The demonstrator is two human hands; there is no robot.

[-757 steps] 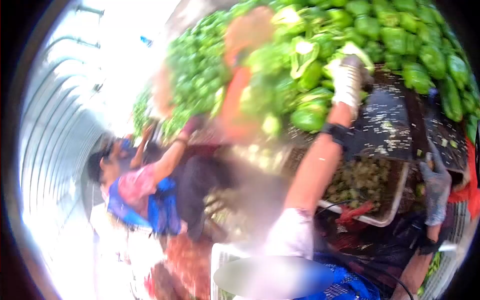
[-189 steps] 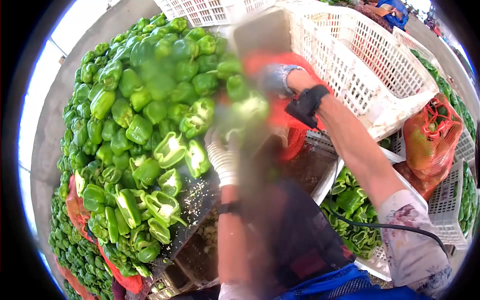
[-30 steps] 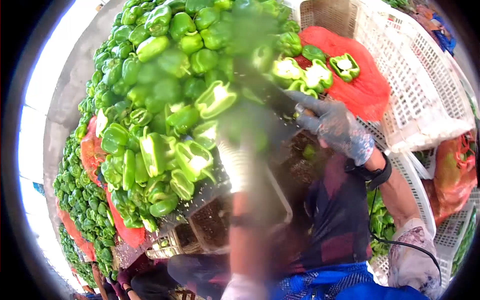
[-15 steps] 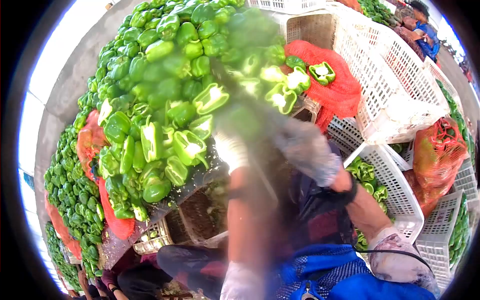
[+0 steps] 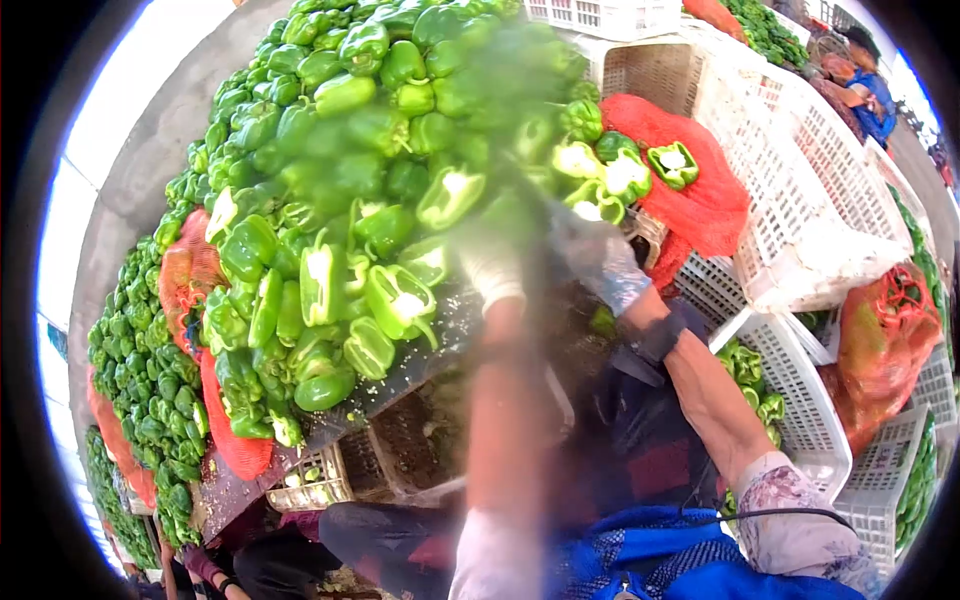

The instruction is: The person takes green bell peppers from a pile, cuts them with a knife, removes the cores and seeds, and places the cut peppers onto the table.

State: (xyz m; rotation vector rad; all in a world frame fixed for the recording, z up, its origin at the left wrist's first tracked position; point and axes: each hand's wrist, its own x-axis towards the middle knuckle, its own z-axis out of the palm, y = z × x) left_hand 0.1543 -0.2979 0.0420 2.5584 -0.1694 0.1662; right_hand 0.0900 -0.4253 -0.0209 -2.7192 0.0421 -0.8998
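Note:
A smear on the lens blurs the middle of the view, where both hands meet. My left hand [image 5: 492, 268], in a pale glove, closes around a blurred green bell pepper [image 5: 512, 218]; its fingertips are hard to see. Close on its right, my right hand [image 5: 598, 252] wears a thin clear glove over a light one. Its fingers are curled, and what they hold is lost in the blur. Cut pepper halves [image 5: 402, 303] with pale cores lie left of the hands. More opened halves [image 5: 626, 175] lie beyond the right hand, beside a red mesh sack [image 5: 690, 195].
A large heap of whole green peppers [image 5: 340, 95] covers the dark tabletop [image 5: 385, 398] on the left. White plastic crates [image 5: 790, 190] are stacked at the right, one [image 5: 800, 400] with pepper pieces. A filled red mesh bag [image 5: 885, 330] stands there. Another person [image 5: 872, 95] sits far back right.
Both hands have come closer together. My right hand has moved up and away from my body, its forearm now straighter. The view has shifted slightly, moving the scene rightward.

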